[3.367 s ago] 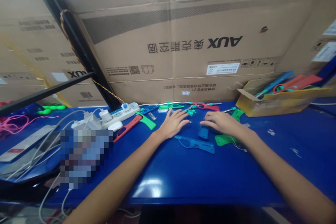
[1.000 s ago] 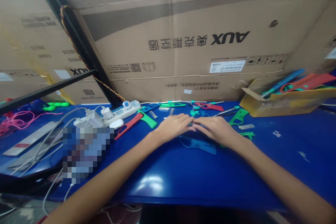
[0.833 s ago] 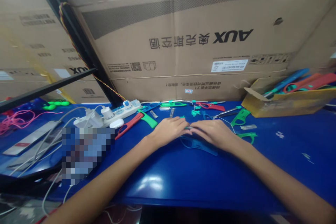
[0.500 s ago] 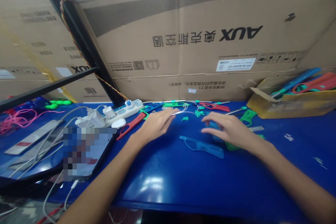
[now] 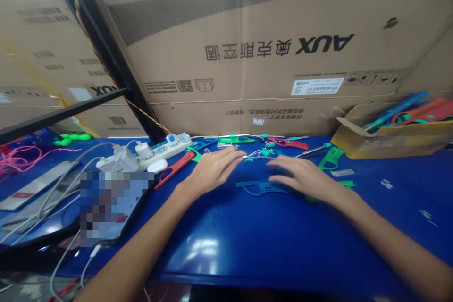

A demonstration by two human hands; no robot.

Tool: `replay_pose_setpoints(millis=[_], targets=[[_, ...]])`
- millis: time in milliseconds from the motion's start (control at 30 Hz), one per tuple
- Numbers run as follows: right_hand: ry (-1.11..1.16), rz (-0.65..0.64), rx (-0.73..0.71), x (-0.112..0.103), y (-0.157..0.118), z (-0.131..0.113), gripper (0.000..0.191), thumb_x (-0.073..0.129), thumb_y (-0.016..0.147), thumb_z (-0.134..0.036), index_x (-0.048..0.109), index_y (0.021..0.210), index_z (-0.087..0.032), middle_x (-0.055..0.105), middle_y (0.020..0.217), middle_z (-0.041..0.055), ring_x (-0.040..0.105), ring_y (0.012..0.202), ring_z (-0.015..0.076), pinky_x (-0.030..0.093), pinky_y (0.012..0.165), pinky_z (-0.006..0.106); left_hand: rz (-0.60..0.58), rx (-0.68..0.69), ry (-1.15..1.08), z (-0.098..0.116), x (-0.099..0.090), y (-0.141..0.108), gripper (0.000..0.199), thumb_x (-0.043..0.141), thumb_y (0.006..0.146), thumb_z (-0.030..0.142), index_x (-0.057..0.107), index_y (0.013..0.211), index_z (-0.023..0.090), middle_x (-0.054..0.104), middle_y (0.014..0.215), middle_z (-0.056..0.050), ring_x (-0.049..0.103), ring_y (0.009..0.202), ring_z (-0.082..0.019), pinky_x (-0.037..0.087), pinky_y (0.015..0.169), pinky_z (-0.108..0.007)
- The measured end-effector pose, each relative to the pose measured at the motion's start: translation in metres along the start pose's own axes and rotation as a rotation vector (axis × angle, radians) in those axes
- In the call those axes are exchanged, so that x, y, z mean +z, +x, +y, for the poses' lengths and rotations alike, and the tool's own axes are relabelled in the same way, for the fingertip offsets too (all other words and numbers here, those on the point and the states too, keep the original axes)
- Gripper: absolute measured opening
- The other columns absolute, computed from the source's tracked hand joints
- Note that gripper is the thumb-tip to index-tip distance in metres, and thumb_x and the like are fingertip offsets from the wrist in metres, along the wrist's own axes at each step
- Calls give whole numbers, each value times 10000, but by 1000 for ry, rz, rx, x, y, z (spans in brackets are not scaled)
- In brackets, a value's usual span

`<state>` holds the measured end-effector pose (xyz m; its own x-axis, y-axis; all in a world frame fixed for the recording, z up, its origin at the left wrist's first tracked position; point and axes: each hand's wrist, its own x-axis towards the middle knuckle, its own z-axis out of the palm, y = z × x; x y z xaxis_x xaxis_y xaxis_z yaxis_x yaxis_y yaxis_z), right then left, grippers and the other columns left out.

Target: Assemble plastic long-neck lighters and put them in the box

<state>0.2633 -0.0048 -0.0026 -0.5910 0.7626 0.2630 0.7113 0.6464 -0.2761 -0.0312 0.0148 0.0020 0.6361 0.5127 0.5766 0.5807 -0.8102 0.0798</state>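
Note:
My left hand is closed in a pinch, its fingertips on a thin white wire that trails to the right. To the right, my right hand is curved palm-down with its thumb and fingers apart. Its thumb lies just over a blue plastic shell half with a finger loop, and the hand covers that shell's right end; whether they touch I cannot tell. Small green plastic bits lie between and behind my hands. A green piece is partly hidden below my right wrist.
Red and green shell pieces lie along the back. A cardboard box of coloured shells stands at right. At left are a power strip, phones with cables, and a tablet. Large cartons wall the back.
The blue shell half has turned more level, its right end now under my right hand. My left hand's wire has shifted slightly right and down. The view has moved a little.

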Motion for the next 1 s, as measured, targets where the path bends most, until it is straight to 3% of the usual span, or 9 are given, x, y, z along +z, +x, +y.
replay_pose_setpoints(millis=[100, 233, 333, 467, 633, 733, 900, 1000], targets=[[20, 166, 74, 1, 2, 0, 500, 597, 935, -530, 598, 1329, -223, 703, 1216, 91, 695, 981, 246, 551, 852, 395, -5, 10, -81, 7, 0, 1, 285, 380, 1075, 275, 605, 1223, 183, 710, 1145, -72, 690, 1013, -189, 541, 822, -300], [85, 199, 65, 7, 4, -9, 608, 624, 926, -513, 506, 1442, -214, 751, 1081, 76, 692, 735, 185, 557, 724, 342, -46, -87, -233, 16, 1, 2, 269, 395, 1073, 318, 563, 1252, 208, 709, 1089, -44, 692, 922, -172, 510, 767, -283], [111, 213, 34, 11, 5, -15, 464, 600, 959, -436, 587, 1365, -212, 760, 1079, 65, 708, 798, 187, 557, 754, 333, -75, -178, -339, 20, 2, 3, 271, 448, 1056, 389, 533, 1256, 227, 700, 977, -9, 663, 797, -151, 480, 726, -274], [161, 210, -12, 9, 5, -17, 270, 528, 999, -363, 706, 1150, -228, 759, 1116, 39, 714, 878, 179, 548, 780, 315, -78, -214, -425, 21, 5, 3, 231, 431, 1061, 388, 543, 1166, 216, 676, 971, -13, 637, 827, -148, 461, 772, -280], [178, 166, 32, 5, 6, -21, 306, 488, 1015, -383, 687, 1196, -237, 764, 1111, 34, 707, 829, 170, 531, 767, 316, -47, -247, -507, 19, 7, 4, 208, 404, 1068, 359, 507, 1161, 204, 646, 904, -8, 605, 799, -134, 445, 772, -271], [217, 145, 66, 6, 6, -25, 319, 511, 1001, -429, 650, 1219, -243, 768, 1081, 24, 673, 710, 147, 515, 683, 299, -16, -261, -578, 20, 6, 4, 191, 402, 1069, 352, 501, 1134, 203, 631, 894, -6, 592, 806, -126, 435, 778, -263], [305, 225, 108, 14, 6, -27, 420, 638, 921, -488, 540, 1253, -250, 756, 1126, 26, 564, 534, 106, 477, 565, 283, 2, -363, -728, 26, 8, 5, 230, 383, 1070, 397, 506, 1065, 203, 585, 838, 13, 520, 678, -96, 404, 662, -233], [340, 271, 124, 19, 7, -29, 373, 627, 935, -456, 516, 1228, -255, 765, 1079, 26, 509, 486, 97, 446, 524, 277, 6, -393, -823, 29, 12, 5, 247, 375, 1068, 424, 494, 1076, 208, 576, 822, 21, 471, 608, -86, 385, 591, -223]])
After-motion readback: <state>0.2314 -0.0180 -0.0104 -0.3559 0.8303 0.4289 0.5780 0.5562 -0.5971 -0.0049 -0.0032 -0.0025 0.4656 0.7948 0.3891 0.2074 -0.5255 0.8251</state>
